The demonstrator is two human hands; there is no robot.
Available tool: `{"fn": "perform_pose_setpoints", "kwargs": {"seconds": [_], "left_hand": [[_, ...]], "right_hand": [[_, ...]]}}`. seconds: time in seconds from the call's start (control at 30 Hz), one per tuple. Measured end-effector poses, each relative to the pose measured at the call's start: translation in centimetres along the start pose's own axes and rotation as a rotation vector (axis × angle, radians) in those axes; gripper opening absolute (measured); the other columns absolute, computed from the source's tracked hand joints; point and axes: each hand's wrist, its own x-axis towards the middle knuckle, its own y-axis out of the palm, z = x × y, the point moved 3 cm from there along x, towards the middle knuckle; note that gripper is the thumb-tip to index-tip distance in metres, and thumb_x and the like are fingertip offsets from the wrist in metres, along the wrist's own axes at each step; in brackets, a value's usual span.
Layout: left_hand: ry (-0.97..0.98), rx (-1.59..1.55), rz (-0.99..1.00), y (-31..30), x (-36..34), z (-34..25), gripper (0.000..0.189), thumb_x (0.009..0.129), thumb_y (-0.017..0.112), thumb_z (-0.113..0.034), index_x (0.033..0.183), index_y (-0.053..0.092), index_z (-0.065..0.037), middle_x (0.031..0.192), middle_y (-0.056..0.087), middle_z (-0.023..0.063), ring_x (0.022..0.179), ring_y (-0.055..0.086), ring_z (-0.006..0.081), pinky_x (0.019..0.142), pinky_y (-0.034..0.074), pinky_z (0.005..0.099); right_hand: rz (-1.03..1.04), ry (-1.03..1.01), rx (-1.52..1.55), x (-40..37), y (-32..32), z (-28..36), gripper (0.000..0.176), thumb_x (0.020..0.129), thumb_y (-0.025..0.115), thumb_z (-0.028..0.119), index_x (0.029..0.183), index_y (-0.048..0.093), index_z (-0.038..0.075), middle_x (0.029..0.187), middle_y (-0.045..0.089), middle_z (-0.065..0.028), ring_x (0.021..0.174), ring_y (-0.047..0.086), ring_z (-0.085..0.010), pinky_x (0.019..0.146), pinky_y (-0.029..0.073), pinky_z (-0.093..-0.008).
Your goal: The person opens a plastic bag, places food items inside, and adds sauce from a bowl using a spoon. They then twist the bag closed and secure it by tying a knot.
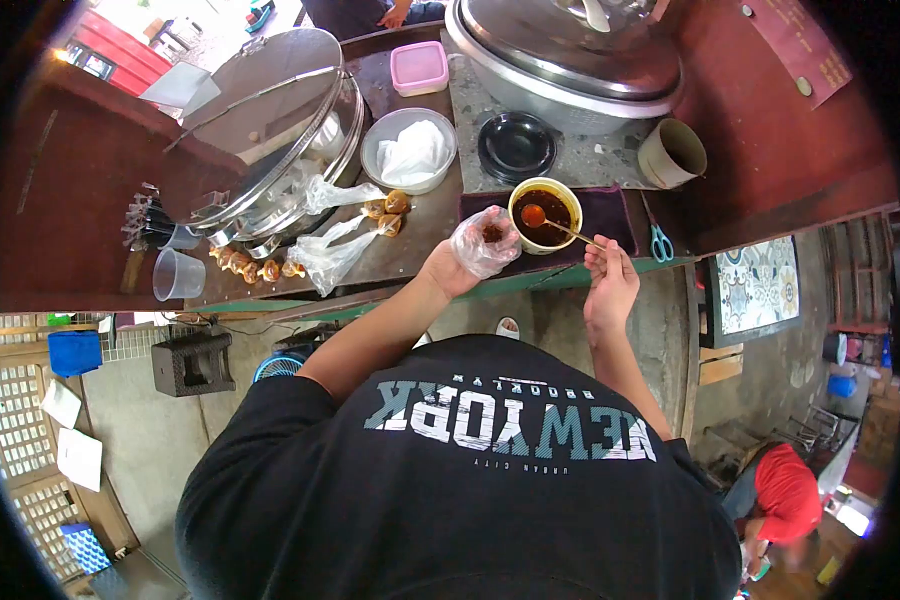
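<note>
My left hand (452, 268) cups a small clear plastic bag (486, 258) with some dark brown sauce in it; the plastic hides most of the fingers. My right hand (611, 282) pinches the handle of a metal spoon (567, 232). The spoon's bowl, with reddish sauce in it, is over or in a pale round tub (519, 226) of dark sauce with bits in it, just right of the bag. Left of my left hand lie knotted bags of brown sauce (390, 222) and clear plastic bags (332, 257).
A lidded steamer-like metal pot (355, 125) stands left, a big lidded pot (570, 95) at the back. Nearby are a white bowl (370, 160) with plastic, a pink-lidded box (418, 68), a black plate (517, 148), a cup (660, 165) and scissors (660, 245). Someone in red (788, 490) is lower right.
</note>
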Motion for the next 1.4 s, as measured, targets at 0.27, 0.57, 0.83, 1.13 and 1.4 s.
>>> {"fn": "perform_pose_setpoints", "kwargs": {"seconds": [0.27, 0.57, 0.83, 1.13, 1.4], "left_hand": [[-0.011, -0.075, -0.032, -1.1, -0.1, 0.0, 0.031, 0.094, 0.043, -0.017, 0.122, 0.052, -0.007, 0.119, 0.052, 0.0188, 0.108, 0.055, 0.0353, 0.100, 0.041, 0.0487], [-0.036, -0.067, -0.055, -0.8, 0.0, 0.0, 0.032, 0.094, 0.043, -0.016, 0.124, 0.046, -0.006, 0.117, 0.051, 0.0180, 0.106, 0.055, 0.0331, 0.099, 0.042, 0.0475], [-0.008, -0.006, -0.010, -0.7, 0.1, 0.1, 0.035, 0.093, 0.045, -0.018, 0.125, 0.046, -0.004, 0.118, 0.054, 0.0184, 0.104, 0.058, 0.0321, 0.096, 0.044, 0.0477], [0.009, -0.022, -0.110, -0.3, 0.1, 0.1, 0.031, 0.092, 0.042, -0.013, 0.122, 0.048, -0.004, 0.109, 0.054, 0.0177, 0.104, 0.056, 0.0323, 0.097, 0.043, 0.0460], [-0.009, 0.001, -0.049, 1.0, 0.4, 0.2, 0.020, 0.094, 0.048, -0.019, 0.106, 0.055, -0.004, 0.098, 0.057, 0.0106, 0.096, 0.058, 0.0267, 0.086, 0.046, 0.0395]], "right_hand": [[0.115, -0.027, -0.009, -2.4, 2.7, 1.4, 0.028, 0.096, 0.051, 0.020, 0.101, 0.062, -0.005, 0.085, 0.065, -0.0087, 0.074, 0.058, -0.0122, 0.071, 0.048, -0.0247], [0.283, -0.303, -0.327, -4.5, 4.6, 3.8, 0.022, 0.096, 0.049, 0.013, 0.098, 0.063, -0.003, 0.086, 0.065, -0.0076, 0.078, 0.060, -0.0124, 0.073, 0.048, -0.0247], [0.367, -0.436, -0.454, -4.9, 5.1, 4.2, 0.022, 0.096, 0.048, 0.012, 0.096, 0.063, -0.004, 0.087, 0.064, -0.0079, 0.078, 0.060, -0.0127, 0.074, 0.048, -0.0247], [0.120, 0.138, 0.109, -1.8, 3.0, 1.5, 0.024, 0.095, 0.051, 0.018, 0.098, 0.061, -0.004, 0.083, 0.065, -0.0087, 0.073, 0.058, -0.0131, 0.069, 0.048, -0.0246], [0.091, -0.172, -0.178, -0.3, 2.1, 1.7, 0.025, 0.096, 0.050, 0.018, 0.100, 0.063, -0.003, 0.086, 0.066, -0.0078, 0.076, 0.058, -0.0112, 0.071, 0.047, -0.0244]]}}
